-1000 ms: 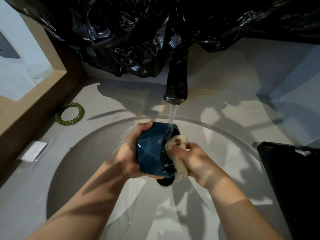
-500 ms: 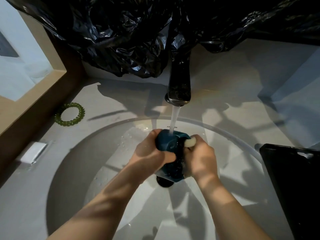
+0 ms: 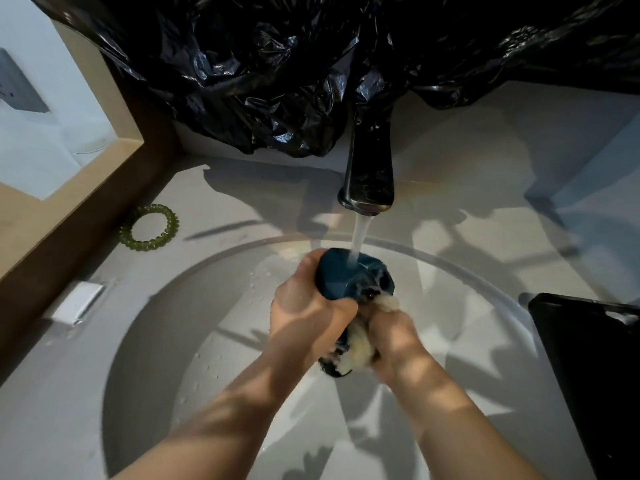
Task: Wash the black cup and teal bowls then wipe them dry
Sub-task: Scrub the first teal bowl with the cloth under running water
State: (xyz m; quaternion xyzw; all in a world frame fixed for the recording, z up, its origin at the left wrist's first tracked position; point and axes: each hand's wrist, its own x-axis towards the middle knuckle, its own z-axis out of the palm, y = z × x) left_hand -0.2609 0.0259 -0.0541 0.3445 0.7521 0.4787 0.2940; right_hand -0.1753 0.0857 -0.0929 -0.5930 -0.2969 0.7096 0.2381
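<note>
Over the sink [image 3: 166,341], the left hand [image 3: 308,313] grips the teal bowl [image 3: 341,275] under the tap's [image 3: 369,174] running water [image 3: 360,237]. The right hand [image 3: 394,337] clutches a pale sponge [image 3: 358,353] against the bowl. A black bag [image 3: 277,81] drapes over the tap's base. A green hair tie [image 3: 169,223] lies on the counter to the left, and a black object [image 3: 595,358] sits to the right.

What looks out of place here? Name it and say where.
A crumpled black bag drapes over the top of the faucet, an odd covering. A green hair tie lies on the counter left of it.
</note>
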